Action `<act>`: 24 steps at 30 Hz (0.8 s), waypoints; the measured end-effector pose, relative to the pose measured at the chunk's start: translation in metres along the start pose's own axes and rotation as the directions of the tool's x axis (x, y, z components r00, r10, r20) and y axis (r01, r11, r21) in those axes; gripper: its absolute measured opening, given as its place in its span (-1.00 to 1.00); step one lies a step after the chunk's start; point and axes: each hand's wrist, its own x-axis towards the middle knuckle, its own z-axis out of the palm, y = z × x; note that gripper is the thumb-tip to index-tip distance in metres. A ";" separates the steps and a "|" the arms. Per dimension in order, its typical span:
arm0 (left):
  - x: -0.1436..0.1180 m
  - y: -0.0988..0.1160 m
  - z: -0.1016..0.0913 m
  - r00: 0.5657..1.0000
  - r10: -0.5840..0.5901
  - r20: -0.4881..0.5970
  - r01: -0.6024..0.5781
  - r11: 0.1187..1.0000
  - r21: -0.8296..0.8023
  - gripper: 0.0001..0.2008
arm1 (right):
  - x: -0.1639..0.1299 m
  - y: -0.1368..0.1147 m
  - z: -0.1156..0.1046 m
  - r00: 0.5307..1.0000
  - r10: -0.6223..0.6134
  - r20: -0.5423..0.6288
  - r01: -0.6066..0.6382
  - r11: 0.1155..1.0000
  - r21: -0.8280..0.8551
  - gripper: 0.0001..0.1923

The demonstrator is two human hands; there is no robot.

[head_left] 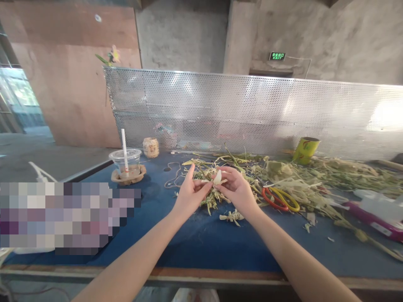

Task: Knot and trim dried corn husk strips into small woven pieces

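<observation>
On the blue tabletop point(195, 247) a big heap of dried leaves and stalks point(315, 180) is lying loose along the back, so most of it is looking unworked, with only a few trimmed scraps point(232, 216) sitting near the front. Orange-and-yellow scissors point(280, 199) are resting just right of the hands. Both forearms are reaching forward, meeting mid-table: left hand point(189, 195) and right hand point(237, 188) are both pinching one pale leaf piece point(217, 177), fingers closed on it, held just above the heap.
</observation>
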 end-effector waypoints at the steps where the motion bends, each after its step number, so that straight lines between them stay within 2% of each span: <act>1: 0.000 0.001 0.000 1.000 -0.004 -0.003 0.004 1.000 -0.001 -0.05 | 0.000 0.000 -0.001 1.000 -0.006 0.006 0.007 0.999 -0.042 -0.77; 4: 0.001 0.000 -0.001 1.000 -0.012 -0.021 0.012 1.000 -0.022 -0.05 | -0.002 -0.001 -0.005 0.995 -0.098 -0.014 0.094 0.981 -0.167 -0.96; 6: 0.002 -0.001 -0.002 0.999 -0.008 -0.034 0.007 1.000 -0.029 -0.05 | -0.003 -0.001 -0.008 0.989 -0.148 -0.011 0.142 0.963 -0.228 -0.95; 9: 0.002 -0.002 -0.004 0.999 0.000 -0.040 -0.001 1.000 -0.012 -0.04 | -0.003 -0.003 -0.011 0.988 -0.156 0.000 0.151 0.952 -0.267 -0.93; 12: 0.002 -0.002 -0.005 0.999 -0.006 -0.046 0.005 1.000 -0.018 0.00 | -0.002 -0.005 -0.012 0.981 -0.170 0.094 0.190 0.939 -0.286 -0.90; 14: 0.002 -0.002 -0.005 0.999 -0.012 -0.053 0.010 0.999 -0.043 0.02 | -0.001 -0.007 -0.013 0.963 -0.198 0.185 0.248 0.918 -0.309 -0.89; 16: 0.002 -0.002 -0.005 0.998 -0.011 -0.056 0.007 0.997 -0.074 0.04 | -0.001 -0.008 -0.013 0.947 -0.224 0.228 0.293 0.894 -0.339 -0.88; 21: 0.002 -0.001 -0.005 0.998 0.017 -0.060 -0.023 0.994 -0.106 0.05 | -0.001 -0.011 -0.013 0.964 -0.194 0.183 0.252 0.885 -0.392 -0.81; 24: 0.002 -0.002 -0.004 0.997 0.004 -0.077 -0.014 0.991 -0.135 0.05 | -0.002 -0.011 -0.013 0.973 -0.159 0.165 0.212 0.897 -0.387 -0.85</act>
